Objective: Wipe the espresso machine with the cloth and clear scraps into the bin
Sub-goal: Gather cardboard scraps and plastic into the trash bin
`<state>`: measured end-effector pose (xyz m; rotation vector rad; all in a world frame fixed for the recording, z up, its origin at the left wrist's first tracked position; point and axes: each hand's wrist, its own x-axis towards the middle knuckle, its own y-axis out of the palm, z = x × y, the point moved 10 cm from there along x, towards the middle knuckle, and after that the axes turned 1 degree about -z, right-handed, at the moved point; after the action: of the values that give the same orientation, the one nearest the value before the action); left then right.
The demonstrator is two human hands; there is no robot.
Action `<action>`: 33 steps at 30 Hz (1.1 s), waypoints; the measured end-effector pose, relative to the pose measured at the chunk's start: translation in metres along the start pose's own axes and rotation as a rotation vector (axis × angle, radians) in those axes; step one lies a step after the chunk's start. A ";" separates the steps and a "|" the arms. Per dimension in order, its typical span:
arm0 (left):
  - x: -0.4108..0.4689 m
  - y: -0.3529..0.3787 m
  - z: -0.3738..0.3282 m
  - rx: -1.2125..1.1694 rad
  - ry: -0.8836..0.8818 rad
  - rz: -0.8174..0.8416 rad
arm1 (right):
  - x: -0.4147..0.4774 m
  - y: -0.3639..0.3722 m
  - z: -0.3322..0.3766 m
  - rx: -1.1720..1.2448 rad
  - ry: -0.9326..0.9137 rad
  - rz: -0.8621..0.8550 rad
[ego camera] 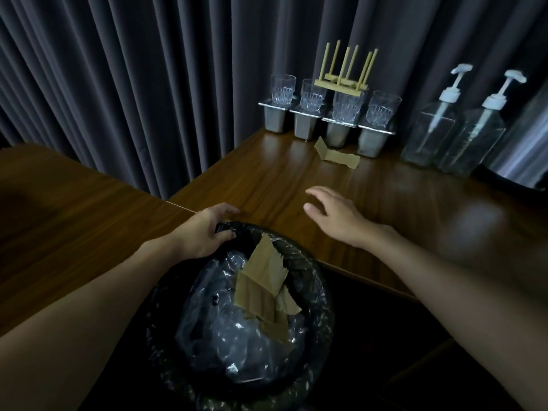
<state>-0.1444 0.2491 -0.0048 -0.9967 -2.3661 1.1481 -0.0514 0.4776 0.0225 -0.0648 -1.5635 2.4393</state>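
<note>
Here the bin point(237, 336) sits below the wooden counter's point(385, 203) front edge, cardboard scraps point(264, 289) inside. The left hand point(204, 232) grips its bag-lined rim. The right hand point(335, 215) hovers open over bare counter, well short of another scrap point(336, 154), seemingly cardboard, near the metal cups point(320, 129).

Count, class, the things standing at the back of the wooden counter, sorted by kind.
Clear drinking glasses: 4
Steel tapered containers: 4
Clear pump bottles with white pumps: 2
Pale wooden peg rack: 1
Total: 11
</note>
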 end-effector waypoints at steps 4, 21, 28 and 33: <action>0.010 -0.002 0.002 0.018 -0.010 0.054 | 0.050 0.004 -0.070 -0.071 0.189 0.066; 0.009 0.000 0.004 -0.146 -0.061 0.083 | 0.150 -0.010 -0.153 -0.360 0.378 0.014; 0.008 0.000 0.006 -0.155 -0.074 0.083 | 0.157 -0.018 -0.162 -0.348 0.357 0.005; 0.007 -0.001 0.004 -0.144 -0.084 0.065 | 0.152 -0.010 -0.173 -0.315 0.394 0.060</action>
<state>-0.1524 0.2515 -0.0065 -1.1005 -2.5301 1.0744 -0.1677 0.6696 -0.0279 -0.6136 -1.7505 2.0323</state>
